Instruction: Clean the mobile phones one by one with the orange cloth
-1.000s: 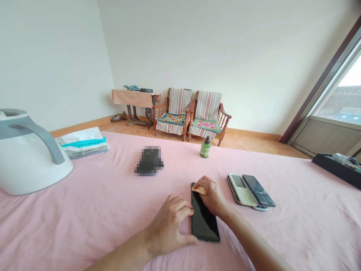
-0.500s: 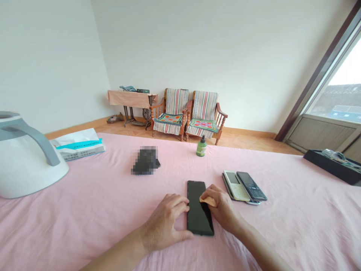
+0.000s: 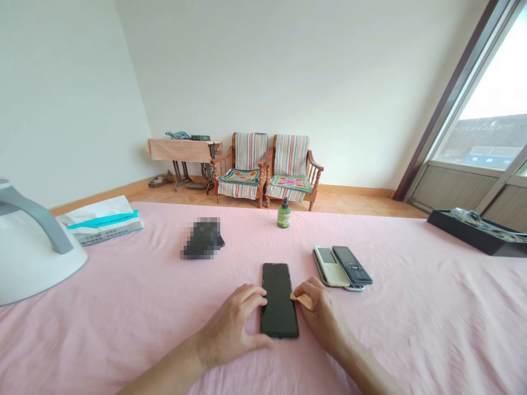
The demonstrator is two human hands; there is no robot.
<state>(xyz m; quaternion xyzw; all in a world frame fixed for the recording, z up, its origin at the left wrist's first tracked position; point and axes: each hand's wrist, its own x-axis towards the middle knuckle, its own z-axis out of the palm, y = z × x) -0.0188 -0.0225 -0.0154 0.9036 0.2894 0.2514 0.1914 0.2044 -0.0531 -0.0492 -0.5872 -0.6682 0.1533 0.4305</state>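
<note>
A black smartphone (image 3: pixel 279 302) lies flat, screen up, on the pink cloth. The fingertips of my left hand (image 3: pixel 234 315) touch its left edge, while the thumb reaches apart from them to the lower left corner; this hand is open and does not wrap round the phone. Pinched in my right hand (image 3: pixel 323 312) is a small tan cloth (image 3: pixel 303 300), pressed against the phone's right edge. Part of the cloth is hidden by the fingers. To the right lie a white keypad phone (image 3: pixel 334 267) and a dark keypad phone (image 3: pixel 352 265), stacked on other phones.
Behind the smartphone stands a green spray bottle (image 3: pixel 284 215). A pixelated dark object (image 3: pixel 201 238) lies left of it. At the left are a tissue pack (image 3: pixel 105 219) and a white kettle (image 3: pixel 37 252); a black box with cables (image 3: pixel 477 233) sits far right.
My right hand has moved the cloth from the screen's right part to the phone's right edge. My left hand stays at the left edge. The whole view has shifted slightly.
</note>
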